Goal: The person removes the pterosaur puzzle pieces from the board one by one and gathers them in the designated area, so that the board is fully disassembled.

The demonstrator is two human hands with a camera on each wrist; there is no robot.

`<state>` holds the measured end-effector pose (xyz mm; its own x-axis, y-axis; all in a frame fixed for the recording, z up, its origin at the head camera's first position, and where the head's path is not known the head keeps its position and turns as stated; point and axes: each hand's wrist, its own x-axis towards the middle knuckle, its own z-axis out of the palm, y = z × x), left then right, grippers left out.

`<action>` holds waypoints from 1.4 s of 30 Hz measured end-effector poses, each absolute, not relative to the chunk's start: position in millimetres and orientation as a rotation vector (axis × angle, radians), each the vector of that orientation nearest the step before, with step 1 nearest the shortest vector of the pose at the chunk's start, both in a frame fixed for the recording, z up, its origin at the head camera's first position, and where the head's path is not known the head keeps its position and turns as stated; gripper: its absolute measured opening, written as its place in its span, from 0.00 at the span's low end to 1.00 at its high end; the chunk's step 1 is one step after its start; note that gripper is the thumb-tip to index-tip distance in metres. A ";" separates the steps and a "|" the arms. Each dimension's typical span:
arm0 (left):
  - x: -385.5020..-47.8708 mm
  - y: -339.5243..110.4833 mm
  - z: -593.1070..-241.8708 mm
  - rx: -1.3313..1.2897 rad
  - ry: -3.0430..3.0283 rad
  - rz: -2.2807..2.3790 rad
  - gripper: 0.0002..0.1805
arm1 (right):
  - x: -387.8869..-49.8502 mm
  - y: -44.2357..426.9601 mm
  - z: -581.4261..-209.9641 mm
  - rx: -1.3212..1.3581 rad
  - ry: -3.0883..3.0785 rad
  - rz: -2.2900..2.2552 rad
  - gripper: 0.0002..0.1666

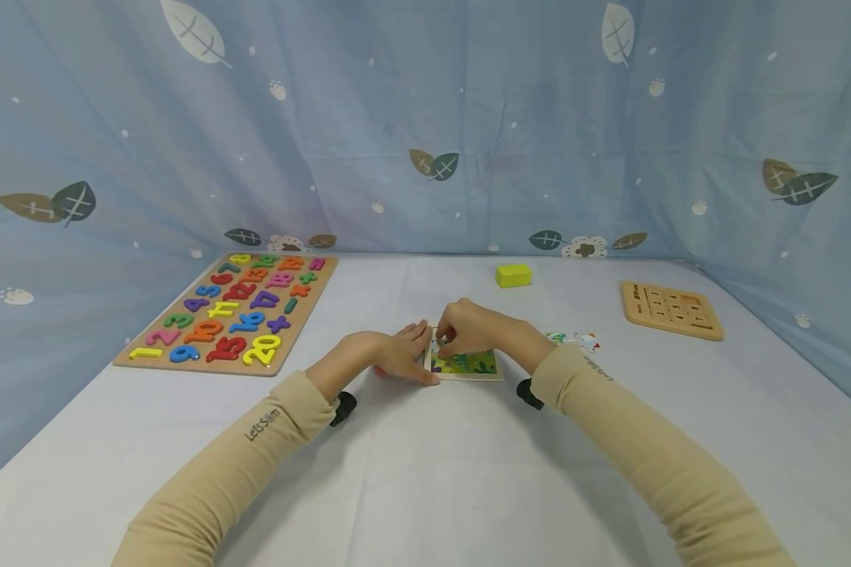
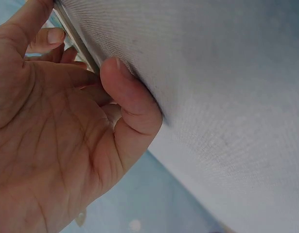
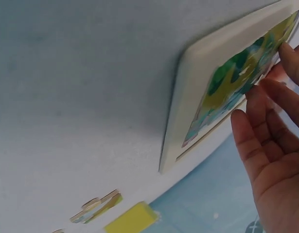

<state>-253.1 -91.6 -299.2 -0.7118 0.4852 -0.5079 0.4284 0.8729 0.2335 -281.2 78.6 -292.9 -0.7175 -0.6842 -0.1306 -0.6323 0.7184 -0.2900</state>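
A small wooden jigsaw board (image 1: 478,366) with a green and yellow picture lies on the table, its pale frame (image 3: 188,92) large in the right wrist view. My left hand (image 1: 397,354) rests against the board's left side, thumb at the near corner and the other fingers extended toward the far side. Over the picture, my right hand (image 1: 464,327) bends its fingers and appears to pinch a puzzle piece, mostly hidden by the fingertips (image 3: 258,92). Right of the board lie loose puzzle pieces (image 1: 581,341), partly behind the right forearm. Something red (image 1: 379,371) peeks out under the left hand.
A large number board (image 1: 206,366) with coloured digits lies at the left. Behind the jigsaw sits a yellow block (image 1: 514,276). A wooden number-tile board (image 1: 672,310) lies at the right. Blue leaf-patterned cloth (image 1: 369,118) hangs along the table's back and sides.
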 end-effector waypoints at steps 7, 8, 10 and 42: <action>-253.4 -91.3 -298.6 0.649 2.465 0.136 0.54 | -281.5 76.6 -293.3 -0.975 2.703 -0.342 0.17; -253.3 -91.3 -298.4 0.652 2.465 0.137 0.54 | -281.1 76.7 -293.3 -0.970 2.710 -0.346 0.16; -253.1 -91.3 -298.2 0.657 2.466 0.136 0.54 | -280.1 76.8 -293.4 -0.969 2.724 -0.360 0.15; -253.0 -91.7 -298.2 0.644 2.471 0.134 0.54 | -271.3 94.1 -285.7 -1.191 2.770 -0.418 0.19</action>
